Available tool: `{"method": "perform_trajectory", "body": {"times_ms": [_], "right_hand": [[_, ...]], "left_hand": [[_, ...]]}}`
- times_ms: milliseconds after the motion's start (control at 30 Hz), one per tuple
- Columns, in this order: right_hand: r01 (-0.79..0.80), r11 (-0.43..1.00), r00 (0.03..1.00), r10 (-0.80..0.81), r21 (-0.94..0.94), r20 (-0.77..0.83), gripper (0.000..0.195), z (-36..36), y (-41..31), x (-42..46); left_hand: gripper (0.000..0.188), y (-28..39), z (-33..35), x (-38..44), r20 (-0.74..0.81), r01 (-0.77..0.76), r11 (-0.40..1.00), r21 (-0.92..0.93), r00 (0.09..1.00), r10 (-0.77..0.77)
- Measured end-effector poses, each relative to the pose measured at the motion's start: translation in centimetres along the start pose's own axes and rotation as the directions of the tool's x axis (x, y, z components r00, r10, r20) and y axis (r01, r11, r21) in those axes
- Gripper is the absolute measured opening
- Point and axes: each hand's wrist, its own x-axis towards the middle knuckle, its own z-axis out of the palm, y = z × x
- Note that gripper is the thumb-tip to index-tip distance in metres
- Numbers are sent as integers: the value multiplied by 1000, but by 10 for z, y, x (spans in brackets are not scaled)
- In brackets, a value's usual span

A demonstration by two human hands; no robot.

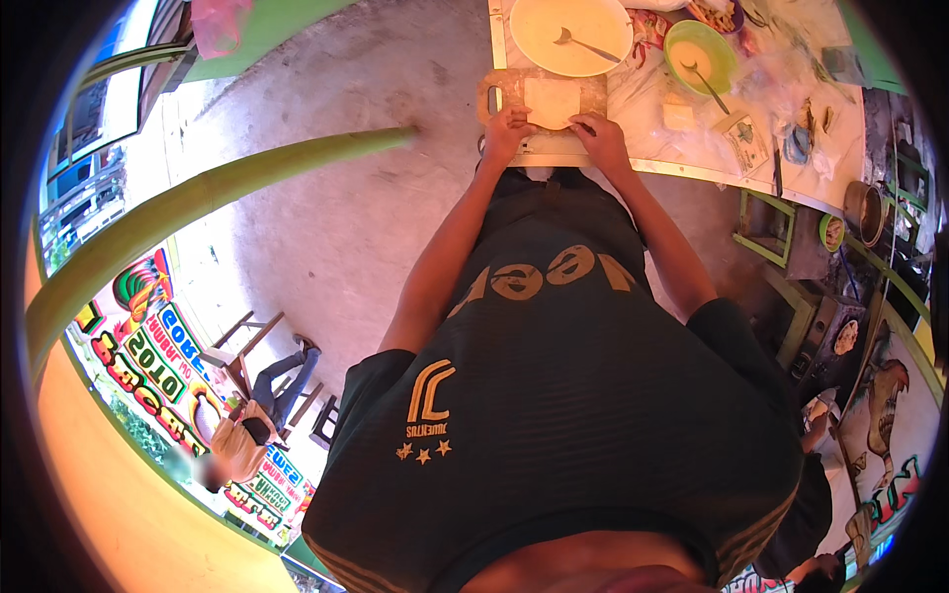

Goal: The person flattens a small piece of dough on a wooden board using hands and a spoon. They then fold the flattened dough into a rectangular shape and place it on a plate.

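A square, pale sheet of dough or wrapper (pixel 553 102) lies flat on a wooden cutting board (pixel 617 95) at the table's near edge. My left hand (pixel 508 130) has its fingertips at the sheet's near left corner. At the near right corner, my right hand (pixel 599 136) pinches the edge between thumb and fingers. Just beyond the board stands a wide, pale bowl (pixel 530 33) with a spoon (pixel 589 46) inside. To the right is a green bowl (pixel 676 46) of pale liquid, also holding a spoon (pixel 704 85). More pale square sheets (pixel 678 116) rest nearby.
On the marble-patterned table (pixel 652 152) are red chillies (pixel 646 37), a printed packet (pixel 744 141) and a dark-handled knife (pixel 778 170). A green bamboo pole (pixel 222 189) crosses the left side. A seated person (pixel 248 437) is at lower left, another person (pixel 804 511) at lower right. A stove (pixel 827 337) stands right.
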Motion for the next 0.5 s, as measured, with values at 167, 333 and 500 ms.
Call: {"method": "perform_trajectory", "body": {"times_ms": [167,333,500], "right_hand": [[-307,894,952,296,326,84,23,-4,-3,9],[-448,789,888,447,421,107,25,-1,10,18],[-540,729,828,549,422,111,23,1,7,24]], "left_hand": [[26,-12,-19,17,38,-46,947,318,999,36],[24,10,-20,21,119,-106,925,365,991,66],[20,18,-24,26,82,-38,939,342,997,10]]}}
